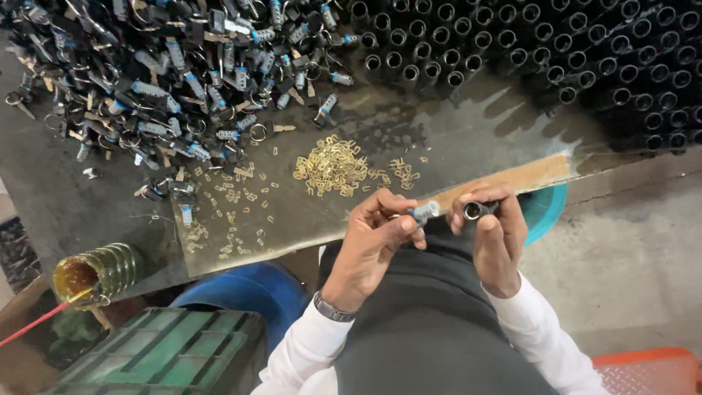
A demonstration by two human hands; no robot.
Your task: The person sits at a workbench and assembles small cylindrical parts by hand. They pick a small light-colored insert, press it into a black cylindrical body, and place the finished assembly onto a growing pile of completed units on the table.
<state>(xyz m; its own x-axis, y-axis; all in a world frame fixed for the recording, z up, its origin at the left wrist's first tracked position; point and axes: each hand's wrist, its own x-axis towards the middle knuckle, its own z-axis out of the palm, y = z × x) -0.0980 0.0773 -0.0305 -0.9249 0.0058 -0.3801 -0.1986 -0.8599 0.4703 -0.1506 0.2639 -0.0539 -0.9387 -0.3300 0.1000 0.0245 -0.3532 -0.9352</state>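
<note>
At the near edge of a dark, stained tabletop [88, 197], a seated person in a white long-sleeved shirt works over the lap: the left hand [373, 238], a metal watch at its wrist, is closed around a small silver-grey lock core [424, 211], pinched between thumb and fingertips, while the right hand [497, 234] is clamped on a short black cylinder housing [475, 210] whose open end faces the camera. The two parts sit just beside each other, the core's tip close to the housing's mouth; whether they touch cannot be told. Just beyond the hands lies a heap of small brass wafers [333, 167], with loose ones scattered toward the left along the tabletop. A large jumble of lock cores with keys and rings [168, 80] fills the far left corner, and rows of black cylinder housings [556, 51], stacked with their open ends outward, fill the far right. Off the tabletop's near left corner stands a ribbed green jar of amber liquid [99, 272] with a red stick in it, above a green plastic crate [168, 355] and beside a blue drum [245, 292].
</note>
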